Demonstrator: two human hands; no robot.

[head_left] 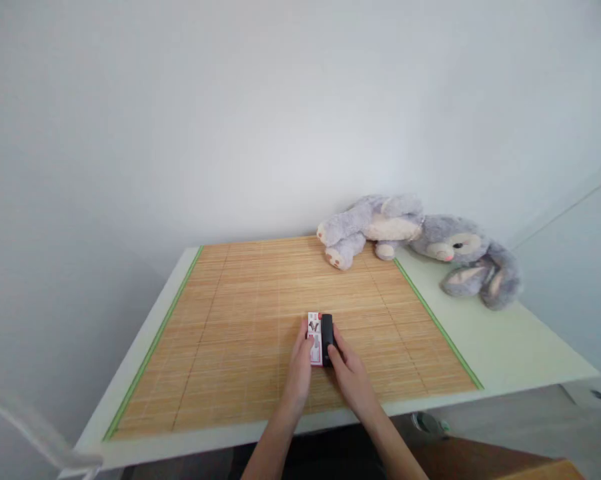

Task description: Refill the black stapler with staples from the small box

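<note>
The left hand [299,371] is closed on a white printed box [315,345], thumb laid over its face and fingers along its left edge. The right hand [351,377] is clamped on a black case [327,327], thumb across its lower part. Box and case are aligned side by side, long edges together, over the near middle of a bamboo mat [250,320] with green edging (from here I cannot tell whether they rest on it or are held just above). The mat lies on a pale table [527,350]. A grey plush rabbit [393,228] lies along the far right, feet on the mat, head beyond it.
</note>
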